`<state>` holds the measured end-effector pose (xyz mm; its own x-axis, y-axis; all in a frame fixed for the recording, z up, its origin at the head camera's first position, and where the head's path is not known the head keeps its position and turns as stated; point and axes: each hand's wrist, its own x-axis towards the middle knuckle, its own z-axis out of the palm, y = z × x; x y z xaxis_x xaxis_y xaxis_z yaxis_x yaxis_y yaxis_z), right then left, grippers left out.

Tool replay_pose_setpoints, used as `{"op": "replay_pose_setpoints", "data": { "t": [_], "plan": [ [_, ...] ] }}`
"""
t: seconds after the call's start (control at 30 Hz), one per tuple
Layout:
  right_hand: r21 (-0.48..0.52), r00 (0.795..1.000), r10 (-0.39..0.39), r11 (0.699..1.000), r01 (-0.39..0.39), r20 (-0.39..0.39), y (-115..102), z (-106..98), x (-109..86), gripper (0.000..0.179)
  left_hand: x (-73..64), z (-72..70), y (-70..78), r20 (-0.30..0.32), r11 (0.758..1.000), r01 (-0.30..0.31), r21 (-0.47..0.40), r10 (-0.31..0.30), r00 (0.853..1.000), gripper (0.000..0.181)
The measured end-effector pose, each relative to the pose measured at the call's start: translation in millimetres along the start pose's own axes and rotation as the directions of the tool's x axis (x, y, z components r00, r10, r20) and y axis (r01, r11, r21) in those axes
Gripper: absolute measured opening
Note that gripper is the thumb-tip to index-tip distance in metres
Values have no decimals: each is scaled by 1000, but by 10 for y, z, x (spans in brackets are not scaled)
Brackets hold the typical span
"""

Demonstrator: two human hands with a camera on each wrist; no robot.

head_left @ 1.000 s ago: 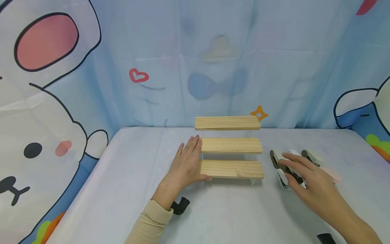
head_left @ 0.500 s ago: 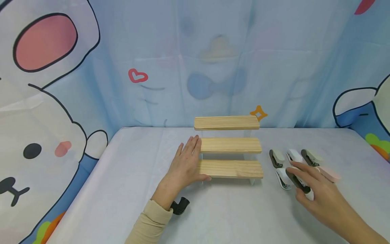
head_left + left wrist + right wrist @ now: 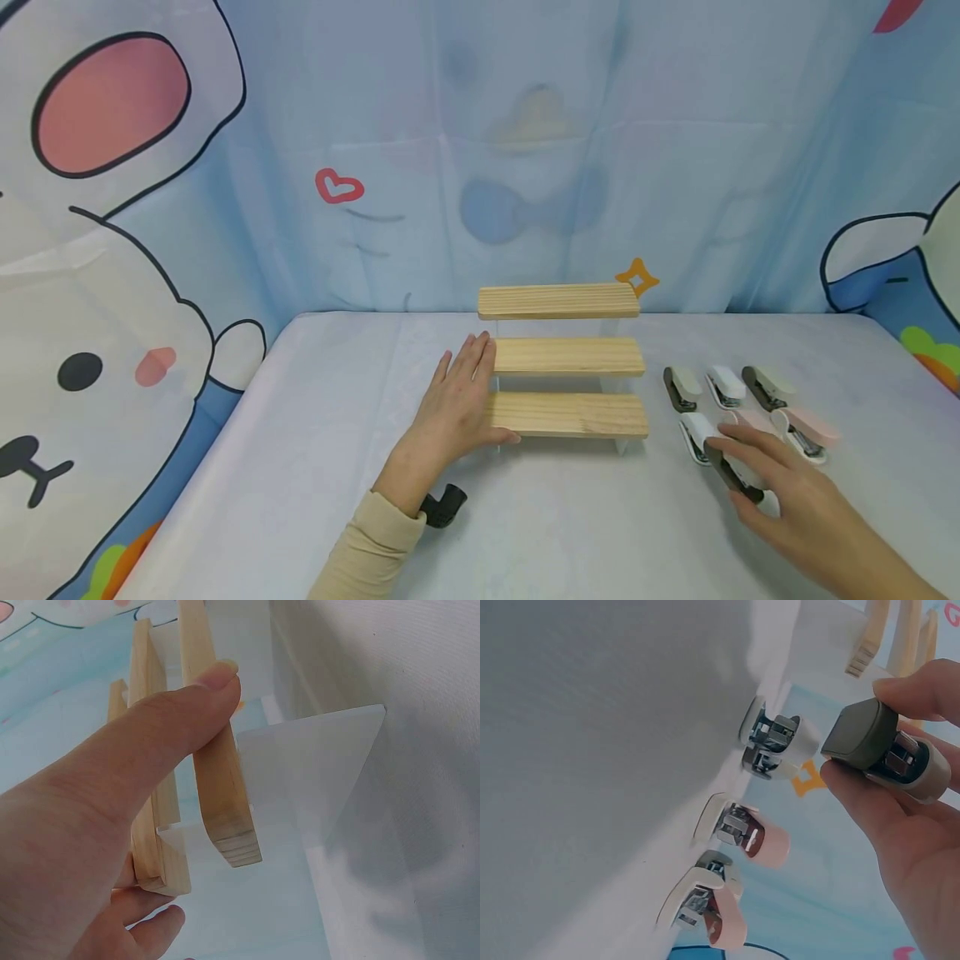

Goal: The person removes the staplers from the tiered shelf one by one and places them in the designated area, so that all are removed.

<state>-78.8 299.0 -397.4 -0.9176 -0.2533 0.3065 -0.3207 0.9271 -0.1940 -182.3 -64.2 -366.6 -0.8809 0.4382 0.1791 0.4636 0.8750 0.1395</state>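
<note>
A three-step rack (image 3: pixel 570 414) with pale wooden boards and clear side panels stands at mid-table. My left hand (image 3: pixel 457 408) rests against its left side, fingers straight along the board ends. In the left wrist view the thumb (image 3: pixel 180 712) lies across the front of the lowest board. Between thumb and fingers, my right hand (image 3: pixel 795 496) holds a small dark grey and cream stapler (image 3: pixel 862 735). Just beyond it sit other mini staplers: a white stapler (image 3: pixel 697 437), a pink stapler (image 3: pixel 813 429) and a cream and grey stapler (image 3: pixel 681 388), among several.
White cloth (image 3: pixel 570 533) covers the table, and a printed blue curtain (image 3: pixel 420 100) hangs behind it. Another white stapler (image 3: pixel 725 386) and a second cream and grey stapler (image 3: pixel 767 387) form the back of the group. A black object (image 3: pixel 444 506) shows at the left wrist.
My right hand has drawn the held stapler toward me and slightly to the right, uncovering the other staplers. My left hand has stayed against the rack.
</note>
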Motion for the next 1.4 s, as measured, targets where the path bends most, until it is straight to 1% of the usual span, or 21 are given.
{"op": "replay_pose_setpoints", "data": {
  "t": [0.03, 0.2, 0.3, 0.37, 0.4, 0.47, 0.63, 0.73, 0.83, 0.9, 0.97, 1.07, 1.13, 1.23, 1.33, 1.4],
  "plan": [
    [-1, 1000, -9, 1000, 9, -7, 3, 9, -13, 63, -1, 0, 0, 0, 1000, 0, -1, 0, 1000, 128],
    [22, 999, 4, 1000, -5, 37, -4, 37, -39, 64, -4, -10, 3, 3, 1000, 0, 0, 0, 1000, 128],
    [41, 995, 36, 998, -40, 98, -10, 35, -32, 64, -2, -12, 5, 6, 1000, 2, 0, -2, 1000, 128],
    [42, 987, 64, 997, -71, 145, -12, 36, -20, 64, -1, -12, 7, 8, 1000, 3, 1, -3, 1000, 128],
    [42, 980, 86, 995, -95, 177, -11, 38, -12, 64, -1, -14, 8, 6, 1000, 2, 1, -2, 1000, 128],
    [33, 970, 114, 992, -123, 216, 1, 52, -2, 65, -3, -13, 8, 4, 1000, 1, -3, -1, 1000, 128],
    [-13, 948, 161, 986, -164, 273, 30, 107, 17, 62, -8, -15, 8, 4, 1000, 2, -13, -2, 1000, 128],
    [-22, 944, 165, 986, -165, 287, 33, 122, 17, 58, -6, -12, 6, 2, 1000, 2, -12, -2, 1000, 128],
    [-10, 950, 146, 989, -149, 277, 37, 126, 7, 53, -5, -11, 8, 0, 1000, 2, -10, -2, 1000, 128],
    [-7, 950, 142, 989, -146, 277, 44, 129, -3, 51, -5, -10, 10, 2, 1000, 2, -12, -2, 1000, 128],
    [-9, 940, 149, 988, -154, 306, 57, 135, -4, 53, -5, -10, 10, 6, 1000, 4, -15, -3, 1000, 128],
    [-19, 915, 178, 983, -184, 362, 80, 147, -3, 55, -5, -13, 11, 7, 1000, 3, -15, -3, 1000, 128],
    [-23, 905, 186, 981, -192, 382, 95, 154, 6, 57, -6, -14, 9, 6, 1000, 3, -14, -3, 1000, 128],
    [-24, 919, 173, 984, -176, 354, 102, 160, 18, 56, -7, -18, 8, 6, 1000, 2, -8, -2, 1000, 128],
    [-27, 945, 144, 990, -142, 292, 91, 162, 17, 54, -9, -18, 9, 9, 1000, 3, -9, -3, 1000, 127],
    [-28, 956, 134, 991, -132, 262, 73, 158, 12, 54, -10, -20, 10, 11, 1000, 5, -10, -5, 1000, 127]
  ]
}}
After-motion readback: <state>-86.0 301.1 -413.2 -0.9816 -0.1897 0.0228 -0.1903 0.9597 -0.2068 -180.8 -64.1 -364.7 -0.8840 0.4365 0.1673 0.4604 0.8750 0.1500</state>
